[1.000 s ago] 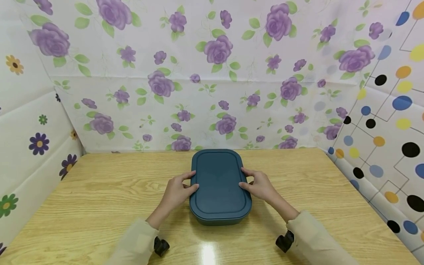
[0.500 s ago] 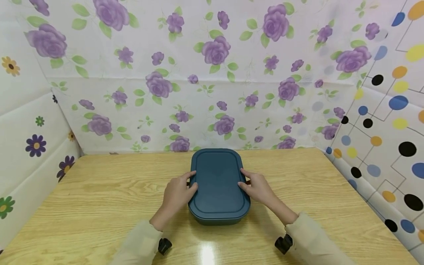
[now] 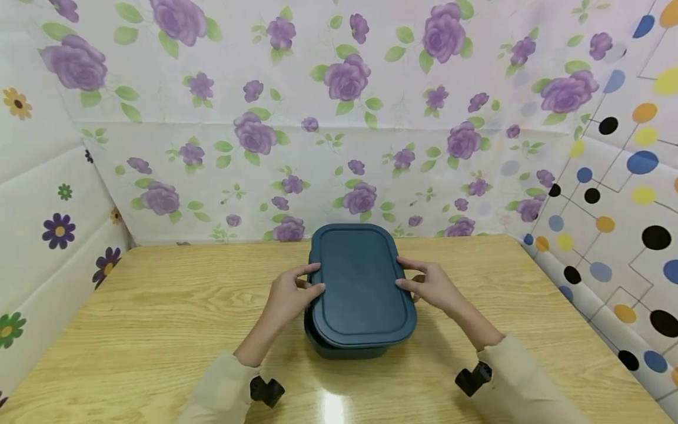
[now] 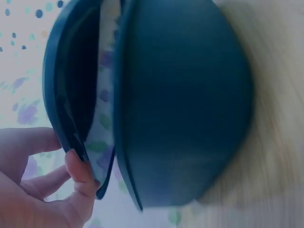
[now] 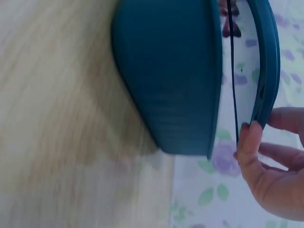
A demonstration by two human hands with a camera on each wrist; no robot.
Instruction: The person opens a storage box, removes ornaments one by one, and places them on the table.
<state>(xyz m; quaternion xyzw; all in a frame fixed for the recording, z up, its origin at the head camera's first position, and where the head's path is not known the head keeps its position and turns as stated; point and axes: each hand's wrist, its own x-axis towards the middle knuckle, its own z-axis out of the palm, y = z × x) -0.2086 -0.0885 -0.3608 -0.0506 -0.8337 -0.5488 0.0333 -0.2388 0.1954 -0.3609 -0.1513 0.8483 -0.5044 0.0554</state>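
A dark blue lid [image 3: 362, 285] with rounded corners is raised off a matching rectangular box [image 3: 346, 352]. My left hand [image 3: 288, 297] pinches the lid's left edge between thumb and fingers, while my right hand [image 3: 430, 285] pinches its right edge. Seen from the left wrist, a gap separates the lid [image 4: 59, 80] from the rim of the box [image 4: 185, 104]. The right wrist view shows the same gap between the box [image 5: 166, 80] and the lid [image 5: 268, 61]. The lid sits shifted to the right over the box, whose inside is hidden from above.
The box stands on a light wooden table [image 3: 185, 318] near its back edge. Behind it hangs a white cloth with purple flowers [image 3: 254, 135]. A flower-print cloth [image 3: 42, 194] closes the left side, and a dotted cloth [image 3: 625, 224] the right.
Both hands have lifted the lid off the box and moved it up and to the right. The box has stayed on the table. Half a second ago the lid lay on the box.
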